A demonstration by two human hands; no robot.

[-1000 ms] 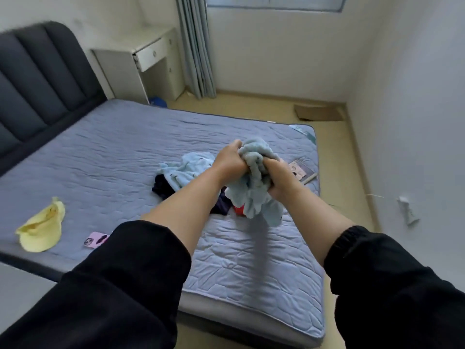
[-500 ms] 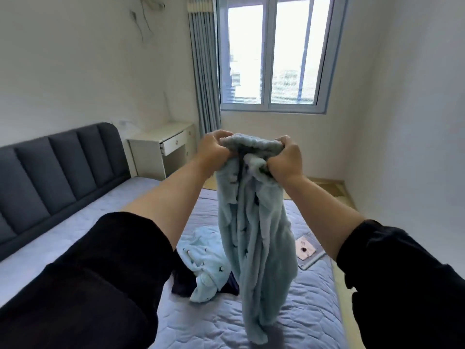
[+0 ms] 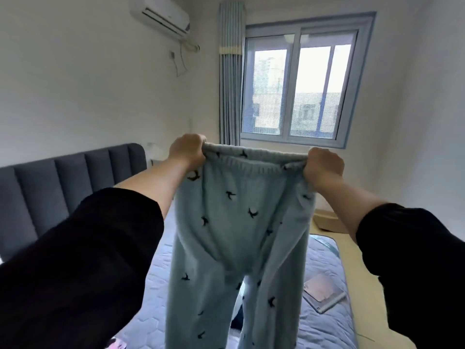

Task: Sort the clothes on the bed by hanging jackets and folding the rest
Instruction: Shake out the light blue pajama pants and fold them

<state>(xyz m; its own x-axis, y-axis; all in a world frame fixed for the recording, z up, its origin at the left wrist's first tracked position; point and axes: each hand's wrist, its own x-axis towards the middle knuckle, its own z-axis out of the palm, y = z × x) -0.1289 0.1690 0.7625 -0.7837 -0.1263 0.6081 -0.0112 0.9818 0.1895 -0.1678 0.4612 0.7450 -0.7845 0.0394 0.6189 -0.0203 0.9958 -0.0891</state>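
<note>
Above the bed [image 3: 324, 331], the left hand [image 3: 187, 149] and the right hand [image 3: 324, 167] each grip one waistband end of the pajama pants [image 3: 236, 222], whose long axis hangs straight down.

Trousers [image 3: 226, 248] cut off at the bottom edge; pink phone [image 3: 116, 345] likewise; dark garment [image 3: 237, 321] mostly behind them

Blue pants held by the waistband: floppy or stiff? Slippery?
Likely floppy: the pants hang limp from the waistband, legs drooping straight down. Probably light for their size: the left hand and right hand hold them up by the waistband ends alone. Fabric looks fleecy, so probably not slippery.
</note>
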